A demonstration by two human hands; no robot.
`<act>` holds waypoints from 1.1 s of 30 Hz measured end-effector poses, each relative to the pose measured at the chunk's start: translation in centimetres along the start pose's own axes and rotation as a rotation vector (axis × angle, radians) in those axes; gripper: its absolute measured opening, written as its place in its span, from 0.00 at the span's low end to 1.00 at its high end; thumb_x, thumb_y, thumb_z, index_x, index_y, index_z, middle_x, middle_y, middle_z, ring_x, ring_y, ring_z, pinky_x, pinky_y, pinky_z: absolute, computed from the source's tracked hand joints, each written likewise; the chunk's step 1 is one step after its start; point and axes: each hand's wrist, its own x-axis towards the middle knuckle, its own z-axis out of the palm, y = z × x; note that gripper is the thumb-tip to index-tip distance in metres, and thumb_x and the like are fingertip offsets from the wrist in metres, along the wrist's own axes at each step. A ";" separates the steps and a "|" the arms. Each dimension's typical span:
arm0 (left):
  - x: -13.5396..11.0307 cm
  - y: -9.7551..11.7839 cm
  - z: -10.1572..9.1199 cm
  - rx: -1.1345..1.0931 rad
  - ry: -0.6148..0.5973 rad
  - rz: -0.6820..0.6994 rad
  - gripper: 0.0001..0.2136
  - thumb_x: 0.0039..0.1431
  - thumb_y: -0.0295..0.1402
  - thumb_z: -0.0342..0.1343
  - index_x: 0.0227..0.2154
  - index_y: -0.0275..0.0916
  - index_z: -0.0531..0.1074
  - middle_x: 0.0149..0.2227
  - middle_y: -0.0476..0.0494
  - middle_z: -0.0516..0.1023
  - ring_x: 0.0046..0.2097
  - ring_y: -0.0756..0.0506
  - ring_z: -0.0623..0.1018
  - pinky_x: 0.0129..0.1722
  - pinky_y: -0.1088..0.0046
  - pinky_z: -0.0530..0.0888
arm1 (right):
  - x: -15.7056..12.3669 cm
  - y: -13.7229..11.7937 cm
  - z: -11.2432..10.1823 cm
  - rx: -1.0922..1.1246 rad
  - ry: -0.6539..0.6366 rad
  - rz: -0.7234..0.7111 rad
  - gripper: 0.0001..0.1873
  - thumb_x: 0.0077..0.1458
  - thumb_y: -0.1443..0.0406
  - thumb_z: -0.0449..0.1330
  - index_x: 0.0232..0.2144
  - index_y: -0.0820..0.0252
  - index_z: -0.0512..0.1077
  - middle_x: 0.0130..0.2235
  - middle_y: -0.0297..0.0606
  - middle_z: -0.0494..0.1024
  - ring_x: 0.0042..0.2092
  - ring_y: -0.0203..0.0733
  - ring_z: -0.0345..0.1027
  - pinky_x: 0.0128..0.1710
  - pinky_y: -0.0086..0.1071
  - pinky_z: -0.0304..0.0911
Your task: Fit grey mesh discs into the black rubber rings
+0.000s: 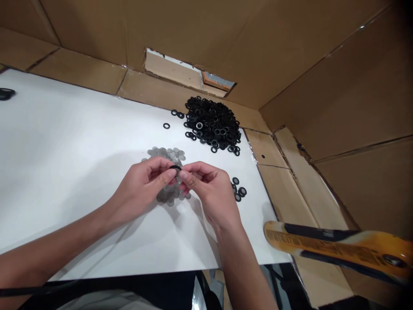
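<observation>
Black ring (175,167), one: pinched, we see, between thumb and fingers of left hand (140,181) and right hand (214,187); loose grey discs (165,153), one heap, beneath; risk, we judge: an uneven or slack pinch could flip the ring down among the discs.

Black rings (213,122), grey discs (165,153), grey-centred black rings (242,191), white tabletop (64,129), brown cardboard (193,26), yellow-and-black object (332,247)
</observation>
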 end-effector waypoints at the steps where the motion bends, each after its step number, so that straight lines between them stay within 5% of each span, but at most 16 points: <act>1: 0.0 0.0 0.0 0.019 0.018 -0.002 0.08 0.68 0.39 0.61 0.36 0.40 0.78 0.34 0.50 0.81 0.35 0.49 0.78 0.35 0.74 0.75 | 0.0 0.0 0.0 -0.010 -0.010 -0.004 0.09 0.44 0.66 0.79 0.29 0.59 0.83 0.24 0.32 0.82 0.25 0.33 0.71 0.26 0.25 0.69; 23: -0.4 0.6 0.1 -0.163 -0.079 0.068 0.05 0.71 0.35 0.60 0.38 0.42 0.76 0.29 0.54 0.83 0.34 0.52 0.83 0.36 0.80 0.79 | -0.7 0.6 0.9 -0.007 -0.216 -0.200 0.09 0.70 0.63 0.60 0.34 0.57 0.69 0.26 0.27 0.68 0.31 0.34 0.65 0.34 0.29 0.63; 33: -0.6 0.5 0.3 -0.116 0.058 0.067 0.05 0.69 0.36 0.61 0.38 0.42 0.75 0.29 0.54 0.81 0.33 0.51 0.81 0.33 0.78 0.78 | -1.1 0.3 2.0 -0.127 -0.046 -0.231 0.09 0.65 0.61 0.65 0.34 0.57 0.71 0.26 0.27 0.70 0.27 0.33 0.62 0.29 0.28 0.61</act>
